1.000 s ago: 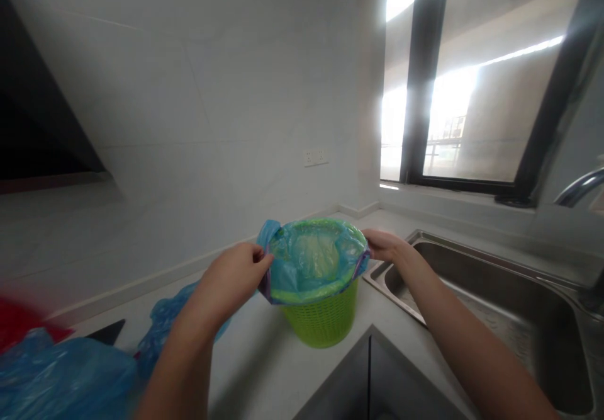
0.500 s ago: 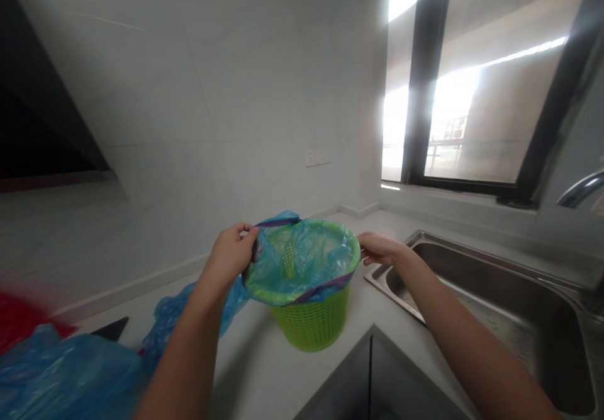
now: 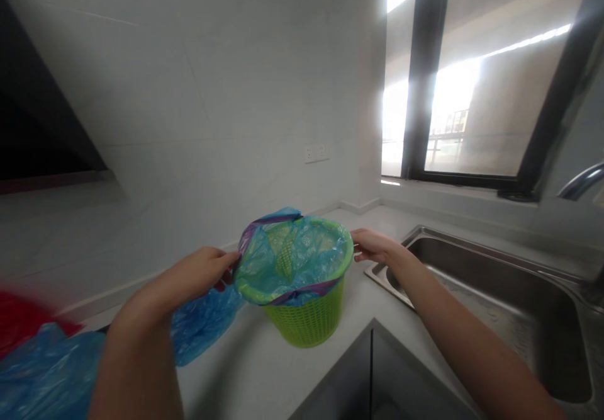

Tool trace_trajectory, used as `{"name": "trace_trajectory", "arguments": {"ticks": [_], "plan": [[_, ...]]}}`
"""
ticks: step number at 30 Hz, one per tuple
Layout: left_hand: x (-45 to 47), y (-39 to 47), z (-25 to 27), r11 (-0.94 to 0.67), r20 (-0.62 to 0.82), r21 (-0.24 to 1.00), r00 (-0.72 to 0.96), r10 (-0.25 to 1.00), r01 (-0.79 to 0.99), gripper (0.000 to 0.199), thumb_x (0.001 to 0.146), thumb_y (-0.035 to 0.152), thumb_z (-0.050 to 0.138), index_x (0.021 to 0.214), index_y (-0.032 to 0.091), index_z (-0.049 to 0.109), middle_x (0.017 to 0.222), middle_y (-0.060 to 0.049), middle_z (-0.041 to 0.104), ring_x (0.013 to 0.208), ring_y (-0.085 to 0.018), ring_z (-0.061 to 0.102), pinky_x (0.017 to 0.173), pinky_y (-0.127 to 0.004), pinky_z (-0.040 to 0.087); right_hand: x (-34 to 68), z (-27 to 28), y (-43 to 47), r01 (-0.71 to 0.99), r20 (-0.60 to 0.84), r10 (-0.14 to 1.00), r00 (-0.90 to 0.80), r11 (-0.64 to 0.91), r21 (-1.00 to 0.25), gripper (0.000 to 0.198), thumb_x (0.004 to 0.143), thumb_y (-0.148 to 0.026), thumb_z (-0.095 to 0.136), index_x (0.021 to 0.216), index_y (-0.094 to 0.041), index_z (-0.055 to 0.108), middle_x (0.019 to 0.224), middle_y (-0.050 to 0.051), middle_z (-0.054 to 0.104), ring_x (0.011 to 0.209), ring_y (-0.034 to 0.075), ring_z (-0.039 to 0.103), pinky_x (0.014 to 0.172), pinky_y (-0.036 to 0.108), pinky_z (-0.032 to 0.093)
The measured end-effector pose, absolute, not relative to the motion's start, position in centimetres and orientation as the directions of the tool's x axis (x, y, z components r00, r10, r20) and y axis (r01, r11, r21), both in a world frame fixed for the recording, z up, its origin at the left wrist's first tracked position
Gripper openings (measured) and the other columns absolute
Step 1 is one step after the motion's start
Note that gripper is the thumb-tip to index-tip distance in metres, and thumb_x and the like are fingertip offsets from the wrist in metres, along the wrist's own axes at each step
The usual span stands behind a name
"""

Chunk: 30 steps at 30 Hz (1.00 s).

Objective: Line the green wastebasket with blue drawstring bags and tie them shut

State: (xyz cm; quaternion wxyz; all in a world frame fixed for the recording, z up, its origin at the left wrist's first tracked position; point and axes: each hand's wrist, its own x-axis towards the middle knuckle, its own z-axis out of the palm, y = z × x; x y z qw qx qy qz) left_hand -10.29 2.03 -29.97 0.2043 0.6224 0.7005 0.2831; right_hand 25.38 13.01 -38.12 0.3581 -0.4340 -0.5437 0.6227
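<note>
A green plastic basket (image 3: 306,320) with mesh sides stands on the pale counter. A thin blue drawstring garbage bag (image 3: 311,253) lines it, and its purple drawstring edge is folded over the front rim. At the back left, that edge stands up loosely above the rim. My left hand (image 3: 212,269) is closed at the left rim, thumb and fingers pinching the bag's edge. At the opposite side, my right hand (image 3: 375,245) is closed on the basket's rim; its fingertips are partly hidden.
Crumpled blue plastic (image 3: 205,325) lies behind my left forearm, with more blue plastic (image 3: 51,369) and a blurred red bag (image 3: 28,319) at far left. A steel sink (image 3: 500,294) is on the right below the window. A dark grey panel (image 3: 340,382) borders the counter's front.
My left hand has moved down and left along the rim, and the bag's purple edge there now shows. The basket has shifted slightly left with my right hand still at its side.
</note>
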Motion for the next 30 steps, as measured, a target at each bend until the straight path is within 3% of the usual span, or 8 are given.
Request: {"name": "trace_trajectory", "arguments": {"ticks": [3, 7, 12, 15, 20, 23, 26, 30], "plan": [[-10.4, 1.9, -30.2, 0.104, -0.103, 0.638, -0.049, 0.993, 0.763, 0.045, 0.068, 0.061, 0.06, 0.075, 0.018, 0.073, 0.083, -0.015, 0.072, 0.07, -0.031, 0.069, 0.051, -0.031, 0.048, 25.1, -38.4, 13.1, -0.011, -0.121, 0.931, -0.344, -0.133, -0.991, 0.009, 0.07, -0.02, 0.071, 0.073, -0.017, 0.062, 0.074, 0.003, 0.068, 0.06, 0.009, 0.058, 0.05, 0.016, 0.045], [-10.2, 3.6, -30.7, 0.113, -0.069, 0.636, -0.09, 0.994, 0.763, 0.038, 0.067, 0.054, 0.058, 0.065, 0.018, 0.07, 0.076, -0.016, 0.071, 0.069, -0.032, 0.068, 0.053, -0.032, 0.046, 25.0, -38.3, 13.0, -0.039, -0.067, 0.958, -0.279, -0.081, -0.996, 0.009, 0.073, -0.023, 0.068, 0.071, -0.017, 0.062, 0.07, 0.004, 0.067, 0.061, 0.011, 0.058, 0.055, 0.02, 0.051], [-8.7, 4.6, -30.7, 0.102, 0.233, 0.389, -0.205, 0.951, 0.916, 0.04, 0.081, 0.045, 0.046, 0.051, 0.021, 0.06, 0.064, -0.016, 0.066, 0.066, -0.031, 0.063, 0.061, -0.036, 0.042, 24.8, -37.6, 12.5, -0.045, 0.08, 0.991, -0.11, 0.076, -0.996, 0.018, 0.077, -0.026, 0.062, 0.063, -0.016, 0.056, 0.057, 0.001, 0.057, 0.05, 0.009, 0.05, 0.05, 0.02, 0.045], [-6.9, 4.3, -30.8, 0.137, 0.421, 0.293, -0.256, 0.87, 0.946, 0.04, 0.088, 0.042, 0.041, 0.062, 0.021, 0.062, 0.074, -0.017, 0.067, 0.074, -0.033, 0.063, 0.064, -0.037, 0.04, 24.7, -37.1, 12.4, -0.014, 0.149, 0.989, 0.014, 0.149, -0.989, 0.015, 0.075, -0.026, 0.065, 0.066, -0.016, 0.058, 0.049, -0.003, 0.049, 0.045, 0.008, 0.042, 0.044, 0.02, 0.035], [-4.5, 4.4, -31.7, 0.19, 0.5, 0.205, -0.27, 0.823, 0.96, 0.04, 0.096, 0.039, 0.037, 0.08, 0.018, 0.067, 0.091, -0.02, 0.07, 0.087, -0.036, 0.065, 0.069, -0.038, 0.042, 25.1, -35.9, 11.5, 0.156, 0.234, 0.97, 0.068, 0.221, -0.963, 0.019, 0.072, -0.027, 0.072, 0.085, -0.014, 0.067, 0.055, -0.002, 0.057, 0.047, 0.011, 0.046, 0.047, 0.025, 0.035], [-3.8, 4.7, -32.0, 0.184, 0.534, 0.22, -0.276, 0.799, 0.958, 0.039, 0.099, 0.038, 0.034, 0.09, 0.018, 0.066, 0.093, -0.019, 0.07, 0.087, -0.035, 0.065, 0.069, -0.037, 0.04, 25.2, -35.0, 10.3, 0.406, 0.347, 0.937, 0.038, 0.303, -0.862, 0.018, 0.07, -0.016, 0.067, 0.088, -0.014, 0.069, 0.058, -0.002, 0.058, 0.053, 0.013, 0.049, 0.054, 0.026, 0.036], [-3.2, 4.6, -32.0, 0.159, 0.573, 0.263, -0.287, 0.768, 0.952, 0.039, 0.101, 0.039, 0.032, 0.093, 0.019, 0.064, 0.091, -0.017, 0.069, 0.086, -0.034, 0.064, 0.067, -0.037, 0.036, 24.7, -34.4, 8.9, 0.675, 0.532, 0.847, 0.0, 0.392, -0.625, 0.026, 0.071, -0.007, 0.058, 0.092, -0.015, 0.072, 0.067, 0.001, 0.063, 0.066, 0.017, 0.055, 0.064, 0.028, 0.036], [-1.9, 4.0, -31.7, 0.085, 0.614, 0.305, -0.264, 0.744, 0.948, 0.037, 0.101, 0.04, 0.034, 0.093, 0.02, 0.063, 0.086, -0.013, 0.069, 0.081, -0.031, 0.063, 0.065, -0.034, 0.032, 23.7, -34.1, 7.7, 0.764, 0.634, 0.771, -0.056, 0.442, -0.47, 0.037, 0.075, -0.004, 0.051, 0.102, -0.016, 0.074, 0.076, 0.005, 0.066, 0.074, 0.02, 0.058, 0.069, 0.029, 0.035]]}}
